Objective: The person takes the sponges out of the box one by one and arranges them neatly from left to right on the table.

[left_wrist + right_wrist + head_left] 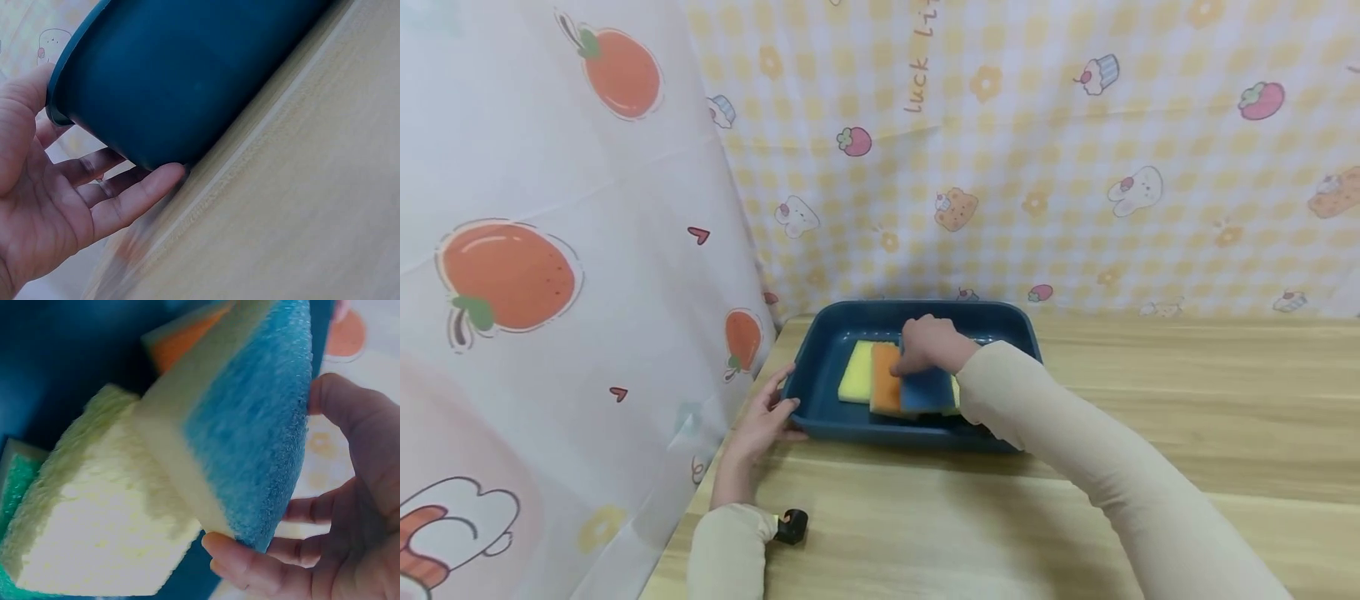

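A dark blue plastic basin (880, 432) sits on the wooden table. At its left end my left hand (765, 419) holds it, thumb at the rim and fingers against the outer wall (187, 75). Inside, my right hand (931, 343) grips a blue sponge (256, 425) by its edges, tilted in the right wrist view. Beside it lie an orange sponge (885, 382) and a yellow sponge (855, 375). Under the blue one, the right wrist view shows a pale yellow sponge (112, 512) and part of a green sponge (22, 487).
A patterned cloth (1037, 167) hangs behind the basin, and another cloth (587, 192) hangs close on the left. The wooden tabletop (1195, 392) stretches to the right and front. A small black object (792, 527) is at my left sleeve.
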A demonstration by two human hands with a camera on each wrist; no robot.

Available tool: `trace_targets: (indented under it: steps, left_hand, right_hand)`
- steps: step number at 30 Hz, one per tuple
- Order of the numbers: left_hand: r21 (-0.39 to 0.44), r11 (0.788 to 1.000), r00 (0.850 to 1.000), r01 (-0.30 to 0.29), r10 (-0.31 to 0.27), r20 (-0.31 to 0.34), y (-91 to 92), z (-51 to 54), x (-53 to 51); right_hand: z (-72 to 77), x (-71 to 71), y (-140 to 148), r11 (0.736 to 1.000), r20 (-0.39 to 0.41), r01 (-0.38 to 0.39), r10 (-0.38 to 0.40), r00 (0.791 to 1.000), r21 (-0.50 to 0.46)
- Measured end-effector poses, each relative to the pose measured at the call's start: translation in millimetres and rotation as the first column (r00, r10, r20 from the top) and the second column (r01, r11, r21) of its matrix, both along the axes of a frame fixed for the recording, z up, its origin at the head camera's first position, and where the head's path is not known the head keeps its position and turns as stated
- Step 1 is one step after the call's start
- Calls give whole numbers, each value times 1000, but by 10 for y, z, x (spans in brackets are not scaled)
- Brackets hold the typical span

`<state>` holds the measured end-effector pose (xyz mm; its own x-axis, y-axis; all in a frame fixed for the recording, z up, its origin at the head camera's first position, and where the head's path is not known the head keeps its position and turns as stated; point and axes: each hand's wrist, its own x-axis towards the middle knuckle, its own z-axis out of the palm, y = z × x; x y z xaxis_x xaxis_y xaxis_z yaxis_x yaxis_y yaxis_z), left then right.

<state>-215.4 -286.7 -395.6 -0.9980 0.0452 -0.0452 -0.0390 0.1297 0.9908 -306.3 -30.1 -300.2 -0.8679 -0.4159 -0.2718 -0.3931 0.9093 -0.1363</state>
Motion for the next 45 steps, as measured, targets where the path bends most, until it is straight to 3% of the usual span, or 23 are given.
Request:
trace_targets:
  steps: [7, 15, 21, 29, 37, 45]
  left_hand:
    - [-11, 1000, 1000, 16, -16, 6, 1, -2, -11]
    - [-1, 1000, 1000, 23, -23, 0, -37, -17, -19]
    - [-18, 1000, 1000, 23, -23, -6, -94, 21, -5]
    - [-51, 998, 999, 45, -45, -12, -33, 24, -2]
    - [-50, 998, 999, 38, -38, 1, -57, 29, 1]
    - [-58, 998, 999, 39, -38, 15, -4, 77, 23]
  right_hand:
    - [243, 339, 30, 1000, -8, 18, -18, 1000, 13]
    - [284, 785, -30, 995, -87, -32, 40, 995, 96]
    - [305, 1080, -86, 996, -115, -40, 48, 992, 74]
    - [142, 1386, -52, 1000, -45, 19, -19, 999, 5]
    - [-72, 1584, -195, 998, -11, 39, -38, 999, 45]
    - [-394, 1634, -366, 997, -5, 77, -77, 997, 29]
